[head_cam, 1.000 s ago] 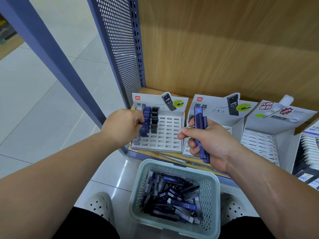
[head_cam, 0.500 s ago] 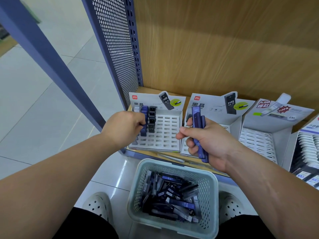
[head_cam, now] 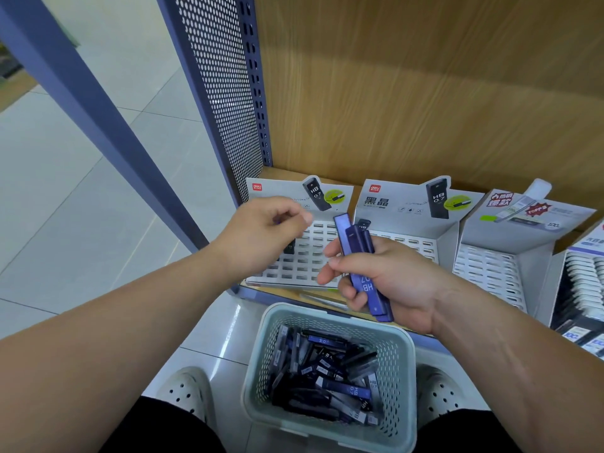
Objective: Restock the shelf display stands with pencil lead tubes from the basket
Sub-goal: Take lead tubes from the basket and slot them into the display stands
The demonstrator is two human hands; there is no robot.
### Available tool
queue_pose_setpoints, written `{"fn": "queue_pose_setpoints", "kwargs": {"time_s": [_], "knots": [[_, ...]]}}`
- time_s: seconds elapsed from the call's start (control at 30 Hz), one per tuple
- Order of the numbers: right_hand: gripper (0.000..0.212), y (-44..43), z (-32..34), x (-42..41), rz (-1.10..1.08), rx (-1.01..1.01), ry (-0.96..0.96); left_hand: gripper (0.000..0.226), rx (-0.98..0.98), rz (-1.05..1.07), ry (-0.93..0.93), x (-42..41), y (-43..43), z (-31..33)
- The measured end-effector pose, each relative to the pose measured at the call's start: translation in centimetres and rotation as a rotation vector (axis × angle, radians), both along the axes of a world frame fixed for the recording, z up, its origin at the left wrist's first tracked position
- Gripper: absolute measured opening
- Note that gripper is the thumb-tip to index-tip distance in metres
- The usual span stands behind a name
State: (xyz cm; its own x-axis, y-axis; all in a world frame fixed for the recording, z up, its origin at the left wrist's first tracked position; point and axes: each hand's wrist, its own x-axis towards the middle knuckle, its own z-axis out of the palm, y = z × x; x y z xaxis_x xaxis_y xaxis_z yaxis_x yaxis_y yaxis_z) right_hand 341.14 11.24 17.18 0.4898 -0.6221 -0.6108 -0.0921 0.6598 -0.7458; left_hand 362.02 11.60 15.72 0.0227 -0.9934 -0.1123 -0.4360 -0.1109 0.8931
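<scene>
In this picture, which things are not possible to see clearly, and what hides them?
Head view only:
Whether the left hand pinches anything: motion blur.
The left display stand, its filled slots: the left hand covers them.
How many pencil lead tubes the right hand grips: they overlap.
The rightmost stand: cut off by the frame edge.

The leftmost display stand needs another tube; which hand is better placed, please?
Likely the left hand: it seems empty, hovers over that stand, close to the tubes the right hand grips.
</scene>
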Motion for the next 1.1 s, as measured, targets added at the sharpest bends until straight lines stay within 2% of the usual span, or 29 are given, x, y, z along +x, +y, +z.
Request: {"fn": "queue_pose_setpoints", "kwargs": {"time_s": [0.07,0.13,0.3,0.43,0.57,0.67,0.7,0.73,0.83,0.9,0.97,1.1], "knots": [[0.016,0.2,0.1,0.3,0.077,0.01,-0.019,0.012,0.107,-0.007,0.277,-1.1,0.4,1.3],[0.019,0.4,0.1,0.4,0.134,0.018,-0.025,0.013,0.137,-0.056,0.359,-1.6,0.7,1.9],[0.025,0.3,0.1,0.5,0.128,0.034,-0.004,0.013,0.166,-0.048,0.359,-0.9,0.7,2.2],[0.025,-0.8,0.1,0.1,-0.031,0.036,0.023,0.011,0.127,0.132,0.419,0.4,0.2,2.1],[0.014,-1.3,-0.1,0.2,-0.236,-0.088,0.039,0.013,0.082,0.197,0.411,1.2,0.1,1.7],[0.012,-1.5,-0.4,0.4,-0.308,-0.186,0.063,0.017,0.098,0.102,0.334,1.3,0.3,1.5],[0.011,-1.5,-0.5,0.4,-0.319,-0.216,0.08,0.022,0.119,0.03,0.31,1.2,0.4,1.5],[0.011,-1.5,-0.6,0.4,-0.318,-0.245,0.1,0.036,0.152,-0.06,0.291,1.2,0.5,1.5],[0.011,-1.1,-0.9,0.5,-0.262,-0.29,0.143,0.091,0.235,-0.335,0.225,1.0,1.2,1.3],[0.012,-0.9,-1.0,0.5,-0.218,-0.29,0.144,0.099,0.227,-0.434,0.175,0.5,1.5,1.1],[0.013,-0.7,-1.1,0.5,-0.185,-0.286,0.148,0.086,0.191,-0.423,0.161,0.2,1.6,0.9],[0.008,-0.2,-1.2,0.8,-0.164,-0.264,0.121,0.034,0.051,-0.314,0.107,0.0,1.4,0.7]]}}
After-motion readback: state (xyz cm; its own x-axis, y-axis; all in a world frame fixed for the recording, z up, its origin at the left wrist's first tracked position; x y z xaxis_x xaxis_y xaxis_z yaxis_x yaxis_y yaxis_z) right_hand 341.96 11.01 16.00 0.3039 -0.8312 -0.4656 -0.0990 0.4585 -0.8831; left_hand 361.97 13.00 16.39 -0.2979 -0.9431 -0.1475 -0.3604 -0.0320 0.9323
